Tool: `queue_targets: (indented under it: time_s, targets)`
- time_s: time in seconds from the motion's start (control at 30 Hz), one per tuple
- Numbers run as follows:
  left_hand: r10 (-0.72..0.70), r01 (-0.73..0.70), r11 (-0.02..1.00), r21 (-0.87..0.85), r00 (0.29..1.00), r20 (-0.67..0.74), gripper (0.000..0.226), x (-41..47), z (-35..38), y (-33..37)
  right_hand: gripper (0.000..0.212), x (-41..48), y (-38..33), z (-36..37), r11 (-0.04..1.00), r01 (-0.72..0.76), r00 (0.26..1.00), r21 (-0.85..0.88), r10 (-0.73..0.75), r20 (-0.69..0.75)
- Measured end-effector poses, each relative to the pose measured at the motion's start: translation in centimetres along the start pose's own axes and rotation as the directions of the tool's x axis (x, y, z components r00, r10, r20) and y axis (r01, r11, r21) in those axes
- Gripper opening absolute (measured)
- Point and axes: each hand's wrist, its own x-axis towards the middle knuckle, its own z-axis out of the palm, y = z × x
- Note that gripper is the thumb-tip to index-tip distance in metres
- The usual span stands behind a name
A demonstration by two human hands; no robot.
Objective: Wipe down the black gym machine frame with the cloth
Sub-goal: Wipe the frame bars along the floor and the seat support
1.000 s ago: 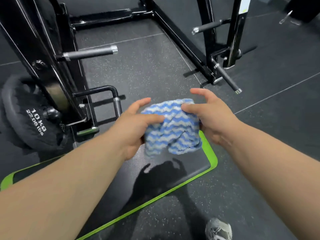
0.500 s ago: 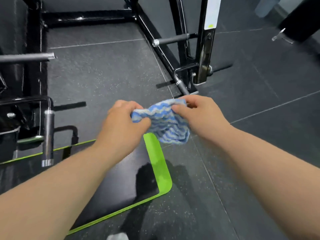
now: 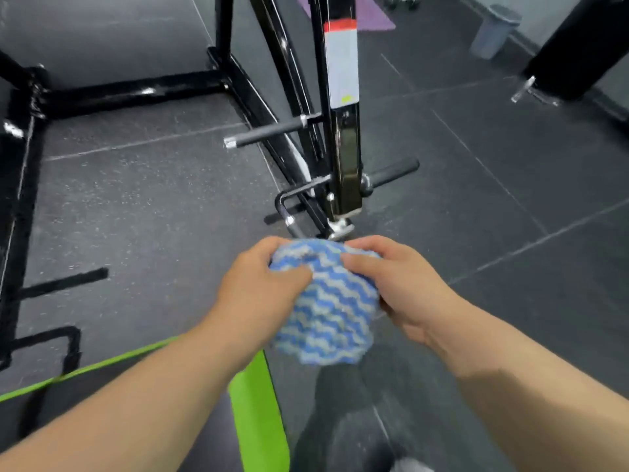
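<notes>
Just above both hands, at frame centre, the frame post (image 3: pixel 343 131) stands upright; left hand (image 3: pixel 262 287) and right hand (image 3: pixel 391 284) both grip the cloth (image 3: pixel 326 308), the right slightly nearer.

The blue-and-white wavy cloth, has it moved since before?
Yes. The blue-and-white wavy cloth has gone forward, off the green-edged black mat, toward the foot of the black metal upright post.

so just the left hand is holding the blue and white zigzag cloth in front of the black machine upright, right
Not quite: it is both hands, not just the left. The left hand and the right hand together hold the blue and white zigzag cloth in front of the black machine upright, as the head view shows.
</notes>
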Motion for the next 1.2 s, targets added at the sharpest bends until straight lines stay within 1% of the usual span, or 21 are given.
queue_targets:
  time_s: [0.03, 0.07, 0.13, 0.2, 0.3, 0.37, 0.4, 0.47, 0.53, 0.57, 0.63, 0.67, 0.7, 0.73, 0.8, 0.9, 0.97, 1.07, 1.1, 1.13, 1.2]
  targets:
    - [0.020, -0.020, 1.000, 0.001, 0.999, -0.030, 0.008, 0.7, 1.2, 0.7, 0.010, 1.1, -0.6, -1.4, 1.000, 0.004, 1.000, 0.012, -0.004, -0.006]
    - [0.054, -0.054, 0.999, 0.001, 0.995, -0.079, 0.007, 2.0, 2.9, 1.5, 0.013, 2.8, -1.4, -3.4, 0.998, 0.007, 1.000, 0.059, -0.008, 0.012]
    - [0.044, -0.051, 0.998, -0.030, 0.982, -0.186, 0.009, 4.1, 6.9, 3.5, 0.022, 5.4, -2.9, -7.1, 0.992, -0.034, 0.991, 0.121, 0.017, 0.135]
    - [0.011, -0.043, 0.994, -0.104, 0.957, -0.291, 0.009, 5.7, 9.7, 5.7, 0.032, 7.3, -4.4, -9.5, 0.996, -0.058, 0.972, 0.070, 0.040, 0.231]
    - [-0.103, -0.004, 0.964, -0.266, 0.916, -0.389, 0.018, 8.4, 13.4, 8.7, 0.031, 10.4, -6.8, -12.6, 0.998, 0.021, 0.976, -0.062, -0.007, 0.219]
    - [-0.135, -0.006, 0.950, -0.313, 0.894, -0.428, 0.025, 10.3, 14.8, 10.3, 0.030, 12.7, -8.6, -14.1, 0.994, 0.082, 0.983, -0.072, -0.069, 0.172]
    - [-0.103, -0.025, 0.964, -0.266, 0.882, -0.459, 0.027, 11.3, 15.3, 10.6, 0.032, 13.9, -9.4, -14.6, 0.989, 0.114, 0.986, -0.093, -0.101, 0.135]
    - [0.021, -0.086, 0.991, -0.103, 0.859, -0.511, 0.029, 13.1, 15.9, 11.3, 0.036, 16.6, -10.7, -15.0, 0.973, 0.181, 0.983, -0.142, -0.173, 0.065]
    - [0.125, -0.139, 0.990, 0.016, 0.830, -0.544, 0.030, 15.5, 16.3, 12.2, 0.039, 19.5, -12.3, -14.7, 0.957, 0.247, 0.969, -0.154, -0.248, 0.011]
    - [0.144, -0.146, 0.988, 0.043, 0.810, -0.569, 0.032, 16.9, 16.3, 12.7, 0.040, 21.0, -13.4, -14.3, 0.939, 0.298, 0.953, -0.174, -0.302, 0.006]
    - [0.174, -0.167, 0.984, 0.070, 0.768, -0.616, 0.037, 20.5, 16.2, 14.3, 0.036, 24.4, -16.4, -13.9, 0.865, 0.426, 0.900, -0.264, -0.436, 0.024]
    - [0.205, -0.194, 0.977, 0.087, 0.754, -0.623, 0.039, 21.4, 16.1, 14.9, 0.034, 25.1, -17.5, -13.7, 0.820, 0.483, 0.867, -0.308, -0.497, 0.038]
    - [0.239, -0.244, 0.966, 0.081, 0.737, -0.633, 0.042, 24.3, 15.7, 16.2, 0.031, 27.5, -19.8, -13.7, 0.773, 0.538, 0.831, -0.335, -0.553, 0.057]
    - [0.254, -0.278, 0.958, 0.065, 0.726, -0.639, 0.044, 26.0, 15.4, 17.0, 0.028, 28.8, -21.4, -13.6, 0.743, 0.562, 0.813, -0.364, -0.578, 0.076]
    - [0.264, -0.311, 0.949, 0.052, 0.696, -0.668, 0.045, 29.7, 14.2, 18.9, 0.025, 32.0, -24.7, -13.0, 0.712, 0.579, 0.803, -0.397, -0.583, 0.124]
    - [0.256, -0.280, 0.957, 0.078, 0.682, -0.685, 0.038, 34.9, 12.9, 22.6, 0.024, 36.1, -29.7, -12.5, 0.702, 0.583, 0.801, -0.410, -0.580, 0.146]
    - [0.246, -0.268, 0.960, 0.080, 0.671, -0.699, 0.038, 38.2, 11.7, 25.0, 0.022, 38.5, -33.4, -11.9, 0.680, 0.600, 0.793, -0.421, -0.577, 0.197]
    - [0.256, -0.259, 0.960, 0.102, 0.679, -0.688, 0.035, 41.1, 10.8, 27.4, 0.020, 41.0, -37.3, -11.5, 0.615, 0.643, 0.756, -0.457, -0.606, 0.247]
    - [0.264, -0.261, 0.958, 0.114, 0.663, -0.700, 0.031, 42.8, 10.2, 28.4, 0.020, 42.5, -39.3, -11.0, 0.600, 0.669, 0.736, -0.440, -0.619, 0.275]
    - [0.258, -0.251, 0.961, 0.116, 0.664, -0.702, 0.028, 43.6, 9.9, 28.9, 0.020, 43.3, -40.2, -10.9, 0.578, 0.685, 0.720, -0.443, -0.630, 0.292]
    - [0.241, -0.211, 0.968, 0.136, 0.638, -0.731, 0.024, 46.4, 9.2, 30.7, 0.020, 45.7, -43.0, -10.1, 0.536, 0.732, 0.676, -0.421, -0.651, 0.347]
